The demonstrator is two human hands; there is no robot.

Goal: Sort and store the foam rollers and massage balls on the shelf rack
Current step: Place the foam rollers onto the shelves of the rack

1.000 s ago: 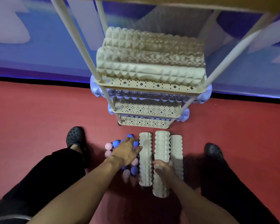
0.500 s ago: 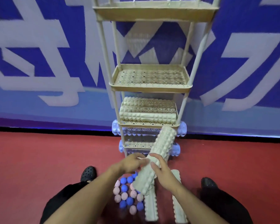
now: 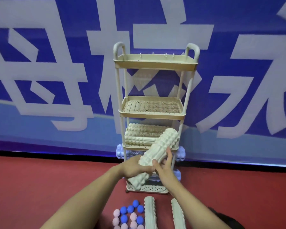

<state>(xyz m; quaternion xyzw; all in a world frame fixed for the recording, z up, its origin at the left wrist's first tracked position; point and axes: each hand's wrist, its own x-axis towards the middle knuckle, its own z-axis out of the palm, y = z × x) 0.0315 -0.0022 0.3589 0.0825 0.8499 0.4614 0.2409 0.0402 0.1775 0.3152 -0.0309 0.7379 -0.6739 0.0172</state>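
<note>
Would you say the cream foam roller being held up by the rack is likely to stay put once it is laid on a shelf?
Probably, if laid lengthwise. The cream foam roller is cylindrical, so it may roll, but its ridges and the shelf rim should check it. It looks stiff, keeping straight though both hands grip only its lower half.

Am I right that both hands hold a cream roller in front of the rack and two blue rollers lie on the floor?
Not quite. In the head view both hands do hold the cream roller before the rack, but the two floor rollers are cream.
</note>
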